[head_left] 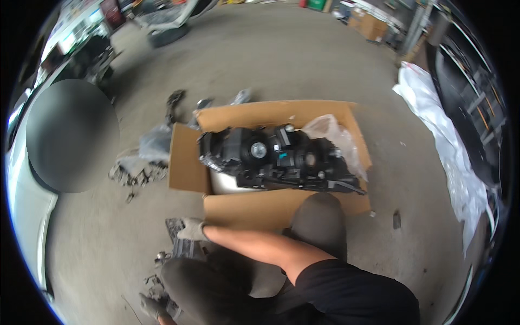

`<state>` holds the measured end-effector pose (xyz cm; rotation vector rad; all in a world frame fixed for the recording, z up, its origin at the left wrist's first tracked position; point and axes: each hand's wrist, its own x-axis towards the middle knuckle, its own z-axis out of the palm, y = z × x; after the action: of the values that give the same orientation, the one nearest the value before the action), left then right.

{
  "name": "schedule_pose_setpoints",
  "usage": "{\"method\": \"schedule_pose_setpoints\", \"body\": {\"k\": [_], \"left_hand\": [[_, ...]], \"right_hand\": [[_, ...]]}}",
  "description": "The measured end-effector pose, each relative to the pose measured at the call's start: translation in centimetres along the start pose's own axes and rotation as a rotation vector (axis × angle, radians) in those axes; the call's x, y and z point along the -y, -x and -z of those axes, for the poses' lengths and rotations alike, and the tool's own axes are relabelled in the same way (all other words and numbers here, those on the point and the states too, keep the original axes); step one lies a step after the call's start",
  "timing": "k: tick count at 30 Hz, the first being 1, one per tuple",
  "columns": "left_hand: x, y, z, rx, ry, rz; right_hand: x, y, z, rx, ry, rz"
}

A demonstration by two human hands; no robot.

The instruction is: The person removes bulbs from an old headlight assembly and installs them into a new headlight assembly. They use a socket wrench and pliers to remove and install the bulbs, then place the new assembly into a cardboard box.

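My right hand [190, 229], in a light grey work glove, reaches across to the left and grips the far end of a dark plastic car part [185, 249]. This part, which looks like a headlight unit, is low by my left knee, which hides some of it. My left hand [152, 307], gloved too, holds the part's near end at the lower left; its fingers are blurred. In front of my knees stands an open cardboard box [244, 208]. A black headlight assembly [271, 154] lies in it, back side up, with round covers and a cable.
Crumpled clear plastic [330, 130] fills the box's right end. Beyond its left flap lie a plastic bag [155, 142] and dirty loose parts [138, 174]. A pale car body panel [33, 216] borders the left. White sheeting [439, 130] lies along the right, beside a dark bumper [466, 97].
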<state>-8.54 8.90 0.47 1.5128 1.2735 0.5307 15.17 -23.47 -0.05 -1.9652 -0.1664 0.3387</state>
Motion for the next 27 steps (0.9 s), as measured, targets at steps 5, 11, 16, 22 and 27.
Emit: {"method": "schedule_pose_setpoints", "body": {"k": [5,11,16,22,27], "left_hand": [[-6.0,-2.7,1.9,-0.164,0.062,-0.240],[-22.6,3.9,2.2,-0.145,0.150,-0.636],[-28.7,11.6,-1.5,-0.107,0.440,-0.741],[-28.5,19.3,-7.4,0.124,0.598,-0.739],[-23.2,16.7,-10.4,0.136,0.503,-0.664]], "right_hand": [[9.1,0.7,6.1,0.095,-0.131,0.195],[19.3,-0.3,15.8,0.085,-0.162,0.544],[21.2,13.7,27.8,0.051,-0.063,0.598],[13.3,27.8,28.5,-0.292,0.010,0.604],[10.8,32.6,28.9,-0.413,0.078,0.688]]}}
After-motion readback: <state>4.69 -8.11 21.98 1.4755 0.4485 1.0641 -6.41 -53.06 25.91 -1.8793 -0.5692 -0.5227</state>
